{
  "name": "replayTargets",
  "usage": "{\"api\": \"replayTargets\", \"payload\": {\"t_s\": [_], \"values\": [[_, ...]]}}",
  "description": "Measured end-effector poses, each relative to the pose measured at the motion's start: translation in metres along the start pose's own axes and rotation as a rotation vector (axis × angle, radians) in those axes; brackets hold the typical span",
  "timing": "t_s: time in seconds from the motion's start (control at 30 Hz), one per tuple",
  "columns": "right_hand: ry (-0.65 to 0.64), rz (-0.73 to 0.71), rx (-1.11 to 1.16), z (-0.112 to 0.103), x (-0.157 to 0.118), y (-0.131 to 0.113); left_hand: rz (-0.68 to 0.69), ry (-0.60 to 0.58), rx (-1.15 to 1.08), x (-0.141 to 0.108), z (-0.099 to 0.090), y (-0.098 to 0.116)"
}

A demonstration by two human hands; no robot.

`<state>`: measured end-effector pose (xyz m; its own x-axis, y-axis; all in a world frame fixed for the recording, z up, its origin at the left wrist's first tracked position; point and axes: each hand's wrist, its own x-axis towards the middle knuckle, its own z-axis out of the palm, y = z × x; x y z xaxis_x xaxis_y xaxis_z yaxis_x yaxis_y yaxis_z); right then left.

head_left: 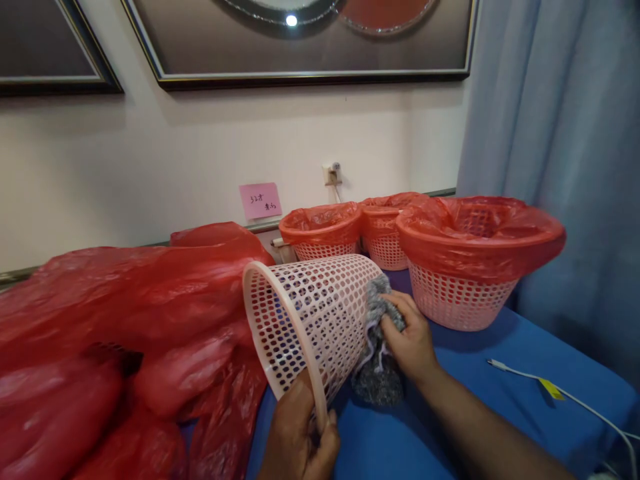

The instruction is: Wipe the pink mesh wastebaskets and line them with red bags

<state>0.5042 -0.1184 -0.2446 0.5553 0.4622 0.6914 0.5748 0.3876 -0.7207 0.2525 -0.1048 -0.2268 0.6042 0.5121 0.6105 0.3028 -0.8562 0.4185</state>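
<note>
A pale pink perforated basket (335,300) lies tilted on its side above the blue table, its open mouth facing left. My left hand (303,430) grips the rim at the lower front, fingers inside and thumb outside. In my right hand (410,337) is a grey knitted cloth (379,373), pressed against the basket's side near its base; part of the cloth hangs down toward the table. Behind the basket are lined baskets, one of them a wide basket (463,300) with a red bag over its rim.
Red plastic bags (150,293) are heaped on the left. Two more lined baskets (320,230) (387,240) stand at the back. A white cable (520,372) with a yellow tag crosses the blue table (565,360) at right. A pink note (261,201) is on the wall.
</note>
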Motion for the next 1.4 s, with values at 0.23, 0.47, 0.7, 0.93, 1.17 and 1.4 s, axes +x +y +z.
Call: {"api": "replayTargets", "payload": {"t_s": [0.23, 0.47, 0.7, 0.93, 1.17, 1.4], "values": [[-0.336, -0.641, 0.119, 0.0, -0.042, -0.052, -0.011, -0.099, -0.115, 0.011, 0.003, -0.001], [0.021, -0.011, -0.061, 0.005, 0.003, 0.004, -0.123, -0.172, -0.024, 0.009, 0.005, -0.01], [-0.169, -0.477, -0.081, -0.003, -0.025, -0.032, -0.127, -0.236, -0.093, 0.013, 0.007, -0.005], [-0.1, -0.26, -0.047, 0.001, -0.017, -0.017, -0.162, -0.282, -0.062, 0.012, 0.006, -0.004], [0.043, -0.018, -0.09, -0.004, 0.006, 0.007, -0.151, -0.324, -0.035, 0.012, 0.008, -0.003], [-0.214, -0.466, -0.001, -0.002, -0.035, -0.037, -0.174, -0.31, -0.031, 0.009, 0.01, -0.005]]}}
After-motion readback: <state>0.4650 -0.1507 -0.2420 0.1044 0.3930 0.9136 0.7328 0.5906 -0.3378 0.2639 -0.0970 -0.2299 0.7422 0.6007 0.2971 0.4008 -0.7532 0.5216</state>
